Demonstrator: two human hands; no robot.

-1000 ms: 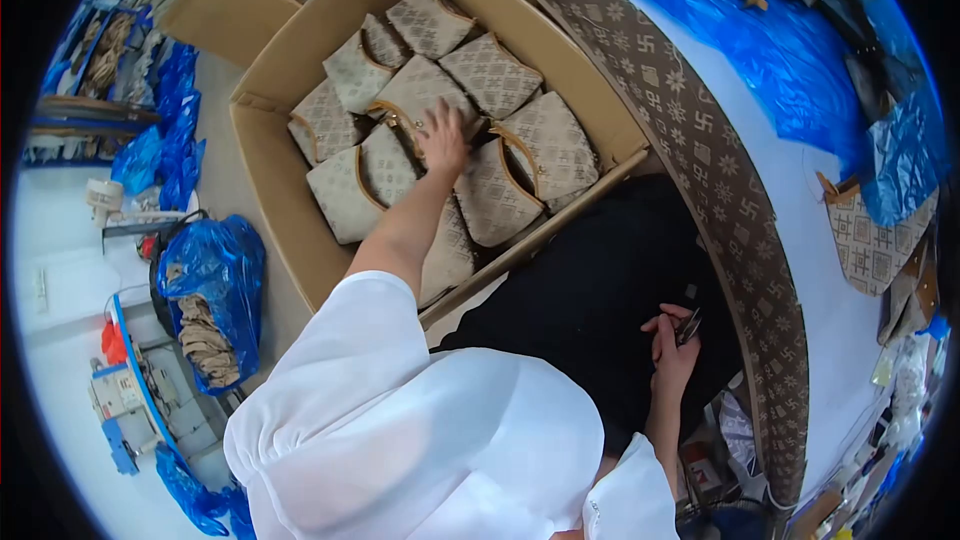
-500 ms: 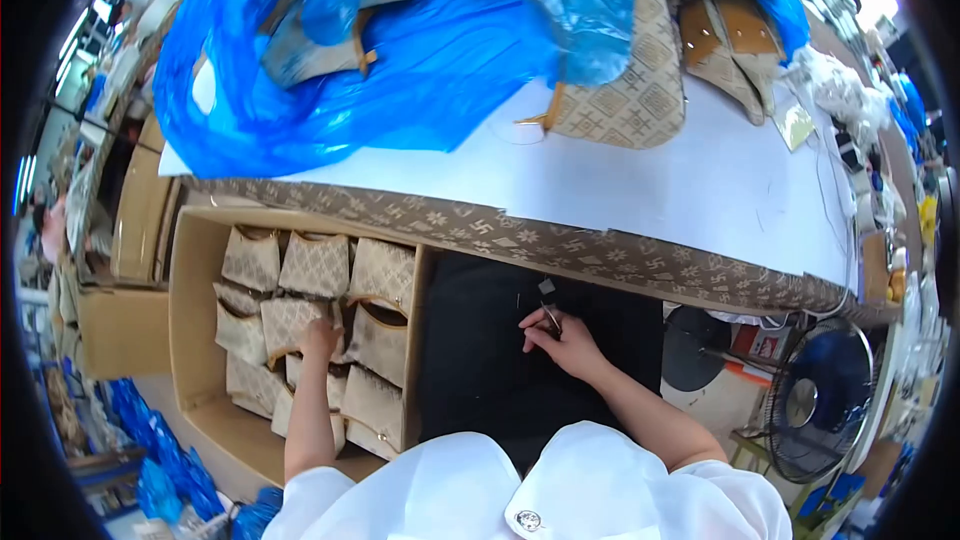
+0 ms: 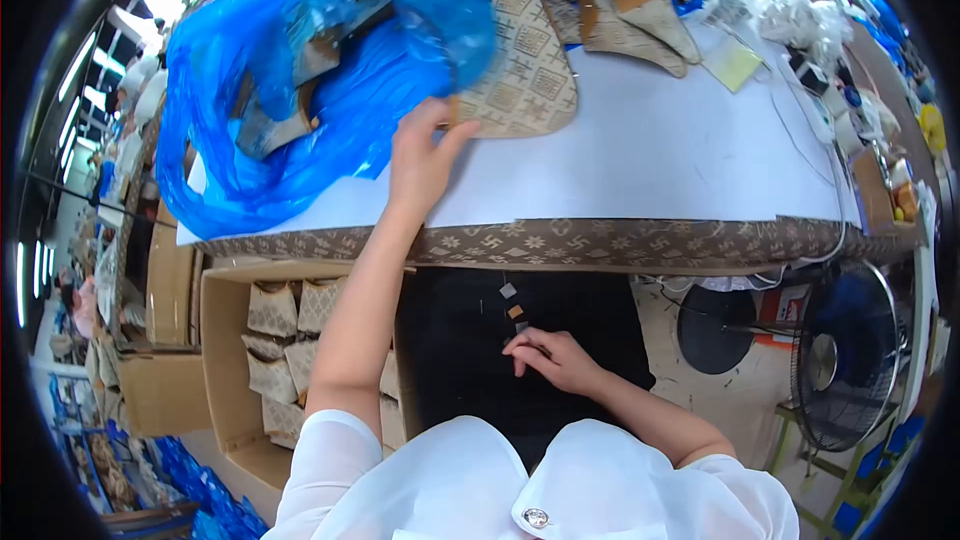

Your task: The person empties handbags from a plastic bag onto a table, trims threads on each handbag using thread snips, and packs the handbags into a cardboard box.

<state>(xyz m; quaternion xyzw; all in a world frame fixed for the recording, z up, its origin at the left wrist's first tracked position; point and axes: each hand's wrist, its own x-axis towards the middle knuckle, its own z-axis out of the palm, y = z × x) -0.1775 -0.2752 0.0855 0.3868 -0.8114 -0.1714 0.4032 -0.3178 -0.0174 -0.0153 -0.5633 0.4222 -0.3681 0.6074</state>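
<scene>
My left hand [image 3: 423, 155] reaches over the table to the near left corner of a beige patterned bag [image 3: 525, 80]; its thumb and fingers are closed at that edge. Beside it on the left lies blue plastic sheeting [image 3: 350, 105] with more patterned pieces in it. Low over the black cloth [image 3: 450, 360] on my lap is my right hand [image 3: 550, 355], its fingers curled round a small dark tool [image 3: 519, 330], mostly hidden. Small tags lie on the cloth just above it.
A cardboard box [image 3: 225, 370] of beige bags stands lower left, under the table edge [image 3: 560, 243]. A fan [image 3: 825, 360] stands at the right. Another patterned bag with brown trim [image 3: 635, 15] lies farther back on the white table [image 3: 690, 150].
My left hand has left the bags in the box and moved up to the bag on the table. My right hand stays over the black cloth. The view has turned towards the table.
</scene>
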